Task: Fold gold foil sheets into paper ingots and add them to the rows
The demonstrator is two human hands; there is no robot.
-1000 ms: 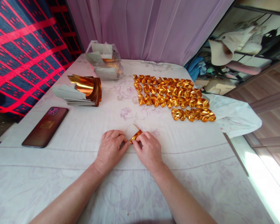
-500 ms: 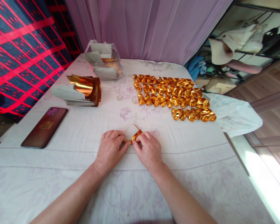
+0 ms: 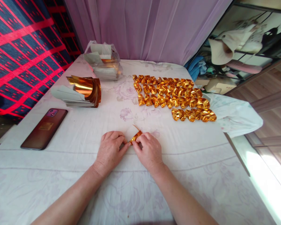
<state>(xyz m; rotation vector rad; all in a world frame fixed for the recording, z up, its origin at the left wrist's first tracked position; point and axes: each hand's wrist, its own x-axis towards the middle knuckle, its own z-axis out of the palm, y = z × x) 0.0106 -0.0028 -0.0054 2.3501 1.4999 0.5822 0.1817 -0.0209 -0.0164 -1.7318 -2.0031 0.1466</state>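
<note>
On my left I see a dark reddish-brown smartphone [image 3: 44, 128] lying back up on a white tablecloth [image 3: 131, 193] printed with pale purple flowers. Past it I get navy fabric [image 3: 21, 53] crossed by bright red bands, and at the far edge a mauve pleated curtain [image 3: 140, 31]. Rightward, I make out a cream brimmed hat [image 3: 217, 53], crumpled blue material [image 3: 196, 68] and a tan cardboard box [image 3: 220, 86].

Gold-and-white paper [image 3: 136, 136], gold pieces [image 3: 169, 91], lilac-flowered white tablecloth [image 3: 135, 187]
</note>
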